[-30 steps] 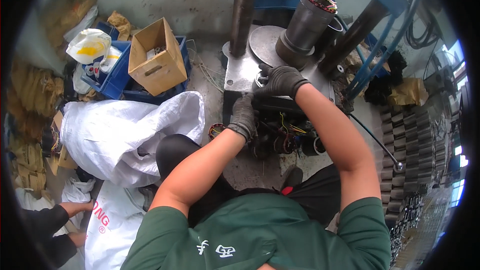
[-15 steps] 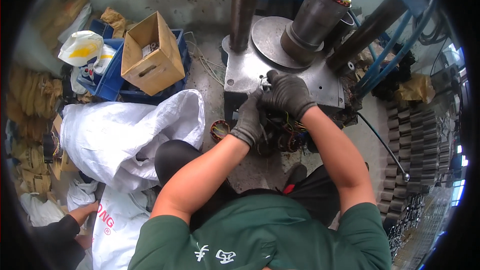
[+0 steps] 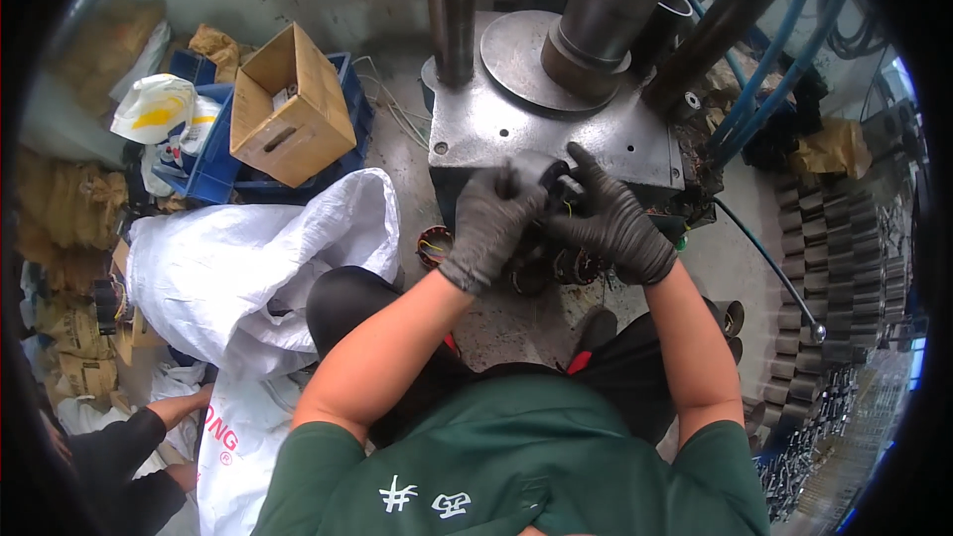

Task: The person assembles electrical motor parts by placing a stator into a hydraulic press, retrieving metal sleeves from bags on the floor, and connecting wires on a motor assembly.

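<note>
While steadying it at frame centre, left hand (image 3: 493,223) and right hand (image 3: 611,223) are both gripping a small wired motor part (image 3: 544,174) with clenched fingers.

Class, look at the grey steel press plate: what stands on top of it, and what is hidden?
On the steel plate stand a round disc and a dark metal cylinder. The gloved left hand and right hand cover its front edge, hiding most of the small part they grip.

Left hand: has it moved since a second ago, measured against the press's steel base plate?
Yes. The left hand has come up from below the steel base plate to its front edge, close beside the right hand.
</note>
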The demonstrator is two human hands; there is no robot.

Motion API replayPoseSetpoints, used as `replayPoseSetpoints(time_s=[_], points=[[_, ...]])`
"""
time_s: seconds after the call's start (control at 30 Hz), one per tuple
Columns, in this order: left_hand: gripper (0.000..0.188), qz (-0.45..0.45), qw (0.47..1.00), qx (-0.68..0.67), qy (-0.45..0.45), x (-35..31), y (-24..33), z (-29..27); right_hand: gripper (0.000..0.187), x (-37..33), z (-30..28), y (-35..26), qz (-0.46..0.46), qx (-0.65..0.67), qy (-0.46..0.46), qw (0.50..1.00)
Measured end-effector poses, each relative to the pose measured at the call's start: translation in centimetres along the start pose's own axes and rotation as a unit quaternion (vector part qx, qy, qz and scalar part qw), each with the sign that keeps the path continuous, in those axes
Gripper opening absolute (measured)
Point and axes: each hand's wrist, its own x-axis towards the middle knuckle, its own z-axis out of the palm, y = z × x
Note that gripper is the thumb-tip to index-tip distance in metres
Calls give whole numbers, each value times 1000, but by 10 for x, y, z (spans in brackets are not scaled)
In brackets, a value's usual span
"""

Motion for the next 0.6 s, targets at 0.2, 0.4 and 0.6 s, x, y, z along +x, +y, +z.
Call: replayPoseSetpoints(time_s=[0.2, 0.4, 0.6], points=[[47, -6, 937, 342, 74, 27, 44, 3, 21, -25, -50, 51, -1, 3, 213, 977], [59, 73, 884, 458, 65, 33, 24, 0, 38, -32, -37, 50, 53, 263, 111, 957], [50, 32, 939, 343, -23, 38, 27, -11, 42, -16, -34, 57, 76, 429, 75, 897]])
